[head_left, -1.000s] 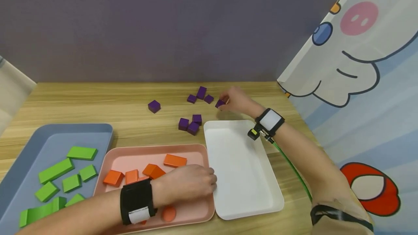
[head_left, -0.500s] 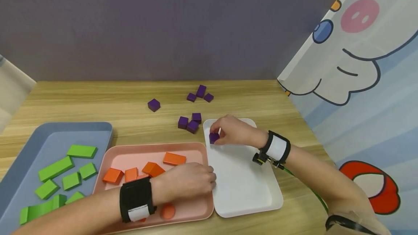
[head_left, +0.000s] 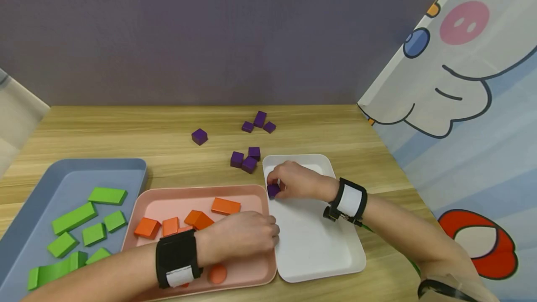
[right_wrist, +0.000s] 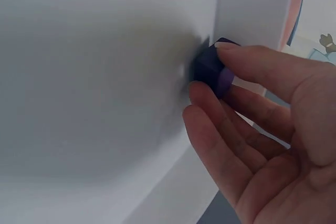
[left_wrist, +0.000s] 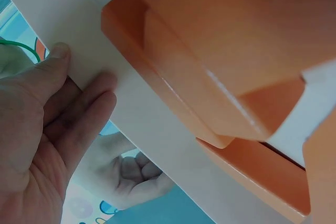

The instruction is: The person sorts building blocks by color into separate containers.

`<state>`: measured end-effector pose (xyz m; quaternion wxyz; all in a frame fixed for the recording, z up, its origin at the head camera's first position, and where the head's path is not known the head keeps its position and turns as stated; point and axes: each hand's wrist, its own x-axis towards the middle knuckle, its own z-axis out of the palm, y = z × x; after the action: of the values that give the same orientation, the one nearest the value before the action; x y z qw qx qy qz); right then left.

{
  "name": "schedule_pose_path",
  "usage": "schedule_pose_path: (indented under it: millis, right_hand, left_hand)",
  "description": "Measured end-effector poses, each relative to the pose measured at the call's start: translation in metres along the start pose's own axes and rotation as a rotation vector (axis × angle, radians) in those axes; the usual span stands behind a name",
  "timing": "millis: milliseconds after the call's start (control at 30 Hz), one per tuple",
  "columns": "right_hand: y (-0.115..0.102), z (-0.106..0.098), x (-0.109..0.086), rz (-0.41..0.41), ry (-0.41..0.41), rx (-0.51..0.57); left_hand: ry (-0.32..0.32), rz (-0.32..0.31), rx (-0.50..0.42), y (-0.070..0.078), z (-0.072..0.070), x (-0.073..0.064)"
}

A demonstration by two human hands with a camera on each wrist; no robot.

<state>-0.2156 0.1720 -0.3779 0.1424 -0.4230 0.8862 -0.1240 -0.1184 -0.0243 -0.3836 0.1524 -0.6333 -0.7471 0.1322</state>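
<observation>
My right hand pinches a small purple block between thumb and fingertips. It holds the block inside the white tray, close against the left wall; the right wrist view shows the block near the corner of floor and wall. My left hand lies over the right side of the pink tray, its loosely curled fingertips at the rim beside the white tray. In the left wrist view nothing shows between its thumb and fingers. Orange blocks lie in the pink tray, some partly hidden under the left arm.
Several purple blocks lie on the wooden table behind the trays, in two clusters with one apart. A blue tray with green blocks stands at left. A grey panel borders the back, a printed curtain the right.
My right hand has brought the purple block from the back of the table down into the white tray, then slightly nearer along its left wall. The left hand stays in place.
</observation>
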Motion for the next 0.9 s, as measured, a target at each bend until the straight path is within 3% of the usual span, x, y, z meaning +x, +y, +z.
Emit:
schedule_pose_path:
  millis: [233,433,700,900]
  right_hand:
    - [0.0,0.004,0.0,0.012,0.001,-0.018]
    - [-0.002,-0.017,-0.003,0.065,0.003,-0.01]
    - [0.001,-0.049,0.008,0.07,0.103,-0.075]
    - [0.008,-0.055,0.029,0.087,0.163,-0.086]
  left_hand:
    - [-0.007,0.0,0.018,0.001,0.0,-0.001]
    - [-0.036,-0.005,-0.021,-0.001,0.0,0.0]
    - [-0.081,-0.019,-0.099,-0.002,-0.004,0.001]
    - [-0.08,-0.015,-0.089,-0.002,-0.006,0.002]
